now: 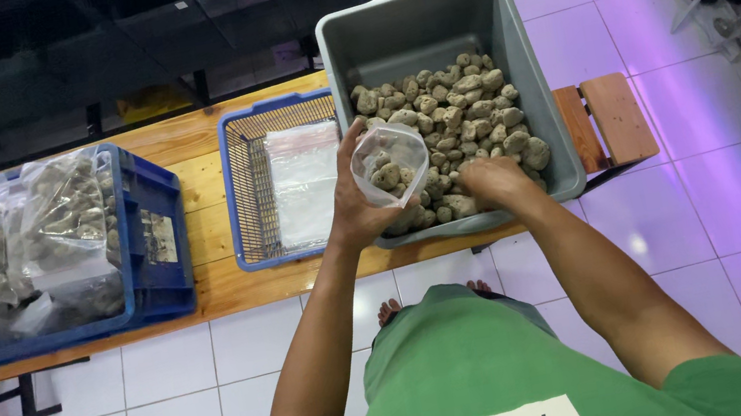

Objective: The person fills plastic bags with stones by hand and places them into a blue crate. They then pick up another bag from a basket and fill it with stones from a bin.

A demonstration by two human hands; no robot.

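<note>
Hands work at the right end of the wooden table: the left hand grips a small clear plastic bag partly filled with stones, over the grey plastic tub of pale porous stones. The right hand is buried among them, its closure hidden. A slack bag mouth could spill stones.
</note>
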